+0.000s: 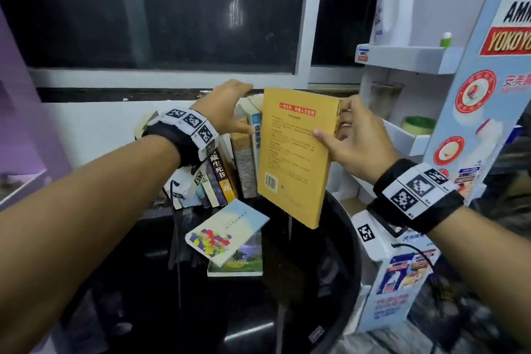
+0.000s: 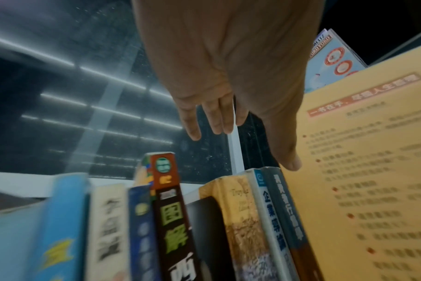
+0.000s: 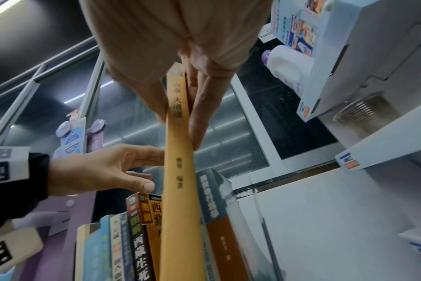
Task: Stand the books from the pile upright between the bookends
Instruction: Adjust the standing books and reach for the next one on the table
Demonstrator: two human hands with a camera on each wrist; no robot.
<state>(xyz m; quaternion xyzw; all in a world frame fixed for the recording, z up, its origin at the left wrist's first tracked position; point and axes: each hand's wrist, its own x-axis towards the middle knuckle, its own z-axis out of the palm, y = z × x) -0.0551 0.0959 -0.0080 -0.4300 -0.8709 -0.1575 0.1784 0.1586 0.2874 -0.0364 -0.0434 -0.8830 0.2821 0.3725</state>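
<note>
We see right hand [image 1: 352, 141] fingers pinching yellow book [image 1: 296, 152] upright; left hand [image 1: 227, 110] fingers spread beside standing books [image 1: 227, 169].

Two hands: left hand [image 1: 227, 108], right hand [image 1: 356, 141]. One yellow book [image 1: 296, 152] held; two books [image 1: 230, 234] lying flat at lower centre.

A dark window [image 1: 161, 8] is seen behind the table [image 1: 287, 310]. To the right, a white bottle [image 1: 398, 0] and a metal cup [image 3: 368, 116] are kept on a cardboard display rack [image 1: 408, 59].
</note>
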